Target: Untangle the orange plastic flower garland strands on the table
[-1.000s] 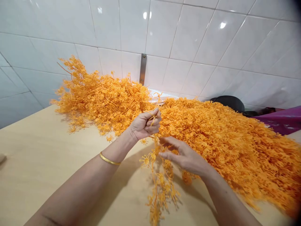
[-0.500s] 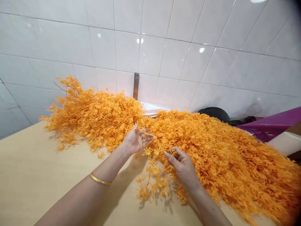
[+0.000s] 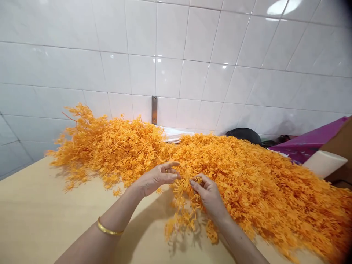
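Note:
My right hand [image 3: 206, 194] is closed in a pinch on an orange plastic flower sprig [image 3: 183, 216], whose spiky blossoms dangle over the tabletop. Just left of it, my left hand [image 3: 159, 178] has its fingers curved and apart, with the thumb stretched out beside the sprig's upper blossoms. I see no firm grip in that hand, though its fingertips partly overlap the orange pieces. Behind both hands lies a large heap of the same orange sprigs [image 3: 261, 183], and a second heap [image 3: 110, 146] with thin stems showing spreads to the left.
A pale wooden table [image 3: 55, 216] carries the heaps against a white tiled wall [image 3: 198, 40]. A metal bracket [image 3: 154, 110] is fixed to the wall. At the right are a dark round object [image 3: 244, 135], purple sheeting [image 3: 305, 145] and a cream cylinder [image 3: 326, 163].
My left hand has turned from palm-up to thumb-side up, and the stem that crossed its fingers no longer shows there. My right hand keeps its pinch. The camera view has tilted upward.

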`<state>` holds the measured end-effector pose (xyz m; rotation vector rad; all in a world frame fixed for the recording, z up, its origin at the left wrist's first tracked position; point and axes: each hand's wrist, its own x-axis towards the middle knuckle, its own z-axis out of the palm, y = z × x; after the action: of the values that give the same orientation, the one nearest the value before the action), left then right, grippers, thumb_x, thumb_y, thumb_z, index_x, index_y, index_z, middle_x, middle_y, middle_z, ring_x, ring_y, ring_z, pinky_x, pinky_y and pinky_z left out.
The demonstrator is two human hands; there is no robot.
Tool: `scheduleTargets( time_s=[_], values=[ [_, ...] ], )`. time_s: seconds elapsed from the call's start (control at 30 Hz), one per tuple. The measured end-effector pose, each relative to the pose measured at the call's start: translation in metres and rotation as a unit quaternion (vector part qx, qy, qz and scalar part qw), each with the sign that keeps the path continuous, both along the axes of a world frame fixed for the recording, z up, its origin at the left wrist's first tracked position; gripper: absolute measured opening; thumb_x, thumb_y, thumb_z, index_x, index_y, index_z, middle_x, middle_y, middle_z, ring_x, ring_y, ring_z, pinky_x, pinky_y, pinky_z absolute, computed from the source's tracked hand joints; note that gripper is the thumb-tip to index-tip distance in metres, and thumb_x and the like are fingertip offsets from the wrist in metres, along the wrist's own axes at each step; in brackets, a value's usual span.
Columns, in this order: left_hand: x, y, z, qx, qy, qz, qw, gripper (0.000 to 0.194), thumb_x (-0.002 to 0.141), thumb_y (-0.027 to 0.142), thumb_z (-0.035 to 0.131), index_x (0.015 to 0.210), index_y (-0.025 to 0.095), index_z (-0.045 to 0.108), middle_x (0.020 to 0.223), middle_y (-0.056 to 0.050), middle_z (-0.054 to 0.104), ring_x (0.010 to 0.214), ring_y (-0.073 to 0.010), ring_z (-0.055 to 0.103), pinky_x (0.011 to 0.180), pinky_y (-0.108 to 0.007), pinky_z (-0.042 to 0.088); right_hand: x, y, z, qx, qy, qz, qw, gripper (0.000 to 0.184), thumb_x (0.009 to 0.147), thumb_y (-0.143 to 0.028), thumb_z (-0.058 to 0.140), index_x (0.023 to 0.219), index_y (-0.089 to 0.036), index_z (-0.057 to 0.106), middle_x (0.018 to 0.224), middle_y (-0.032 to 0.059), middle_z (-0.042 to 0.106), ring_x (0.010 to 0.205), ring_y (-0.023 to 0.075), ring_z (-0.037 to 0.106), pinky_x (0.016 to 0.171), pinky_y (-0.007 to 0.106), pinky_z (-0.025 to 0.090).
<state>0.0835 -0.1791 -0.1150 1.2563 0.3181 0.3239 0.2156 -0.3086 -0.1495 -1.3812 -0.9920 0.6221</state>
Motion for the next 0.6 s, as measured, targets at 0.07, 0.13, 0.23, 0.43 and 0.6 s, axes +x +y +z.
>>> scheduleTargets(
  time_s=[0.07, 0.13, 0.23, 0.43, 0.6],
  values=[
    [-0.003, -0.007, -0.002, -0.01, 0.036, 0.089, 0.995, 0.032, 0.058, 0.03, 0.069, 0.085, 0.018, 0.059, 0.075, -0.001, 0.058, 0.064, -0.0089, 0.05, 0.063, -0.022, 0.034, -0.006, 0.004, 0.004, -0.029, -0.056, 0.001, 0.998, 0.024, 0.074, -0.04, 0.051, 0.065, -0.019, 0.043, 0.05, -0.0066, 0.03, 0.045, 0.0074, 0.026, 0.043, 0.021, 0.021],
    [-0.006, -0.011, -0.002, -0.014, 0.047, 0.157, 0.986, 0.026, 0.055, 0.033, 0.07, 0.071, 0.016, 0.059, 0.071, 0.002, 0.056, 0.057, -0.0061, 0.044, 0.059, -0.021, 0.032, -0.014, 0.01, 0.013, -0.049, -0.133, -0.01, 0.99, 0.024, 0.073, -0.038, 0.051, 0.062, -0.019, 0.042, 0.049, -0.0067, 0.029, 0.045, 0.0073, 0.027, 0.043, 0.021, 0.021],
    [-0.011, -0.015, 0.001, 0.011, 0.019, 0.179, 0.984, 0.024, 0.053, 0.032, 0.071, 0.066, 0.016, 0.059, 0.068, 0.002, 0.054, 0.06, -0.0069, 0.044, 0.06, -0.021, 0.031, -0.026, 0.021, 0.026, -0.054, -0.237, -0.05, 0.969, 0.023, 0.072, -0.033, 0.05, 0.058, -0.019, 0.038, 0.047, -0.0066, 0.031, 0.044, 0.0077, 0.029, 0.043, 0.021, 0.02],
    [-0.019, -0.014, 0.002, -0.01, -0.041, 0.261, 0.964, 0.017, 0.06, 0.025, 0.065, 0.063, 0.015, 0.051, 0.061, 0.003, 0.049, 0.058, -0.0077, 0.046, 0.058, -0.022, 0.035, -0.048, 0.046, 0.036, -0.041, -0.319, -0.101, 0.942, 0.027, 0.071, -0.03, 0.05, 0.056, -0.02, 0.03, 0.044, -0.0068, 0.032, 0.042, 0.0076, 0.029, 0.043, 0.022, 0.019],
    [-0.033, -0.006, -0.009, -0.111, -0.057, 0.283, 0.951, 0.016, 0.063, 0.018, 0.06, 0.07, 0.016, 0.046, 0.058, 0.004, 0.048, 0.049, -0.0084, 0.051, 0.049, -0.021, 0.038, -0.054, 0.056, 0.038, -0.055, -0.298, 0.03, 0.953, 0.029, 0.073, -0.039, 0.049, 0.057, -0.018, 0.038, 0.047, -0.0059, 0.032, 0.044, 0.0075, 0.029, 0.043, 0.021, 0.02]
  ],
)
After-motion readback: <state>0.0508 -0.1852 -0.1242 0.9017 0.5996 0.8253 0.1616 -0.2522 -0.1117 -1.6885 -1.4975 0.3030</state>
